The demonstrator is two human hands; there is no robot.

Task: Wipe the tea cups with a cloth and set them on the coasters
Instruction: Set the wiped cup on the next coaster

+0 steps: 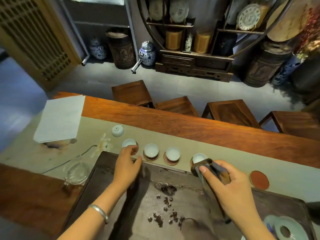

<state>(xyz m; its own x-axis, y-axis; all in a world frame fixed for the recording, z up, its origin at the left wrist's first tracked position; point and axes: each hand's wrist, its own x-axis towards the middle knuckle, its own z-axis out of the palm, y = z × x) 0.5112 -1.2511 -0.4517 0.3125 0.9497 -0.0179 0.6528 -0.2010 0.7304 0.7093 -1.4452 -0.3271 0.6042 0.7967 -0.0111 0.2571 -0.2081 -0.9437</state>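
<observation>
- Head view: four cups stand in a row across mid-frame on the bench's pale runner (173,141), just past the far edge of the dark tea tray (173,184). The row prob. keeps them within reach of both hands.
- Left hand (127,168) sits at the leftmost cup (129,142), lower-left of centre; grip narrow, fingertips curled toward the cup's near side. Can't tell if they actually pinch it or just touch. Looks like setting it on, or lifting it from, its reddish coaster, which peeks out at the cup's right.
- Right hand (232,186), right of centre, has its grip closed round a dark folded cloth (213,172), thumb on top. The cloth's end presses against the near side of the rightmost cup (199,157), so I judge the wipe is underway there.
- Two middle cups (151,150) (172,153) sit upright on gold-rimmed coasters, apart from each other; likely done.
- One empty red coaster (259,179) lies right of the cloth hand, prob. waiting for a fifth cup.
- An upturned white cup (117,130) stands upper left of the row, no coaster; maybe that fifth.
- Cups: small, white-glazed, pale inside, no handles, look empty.
</observation>
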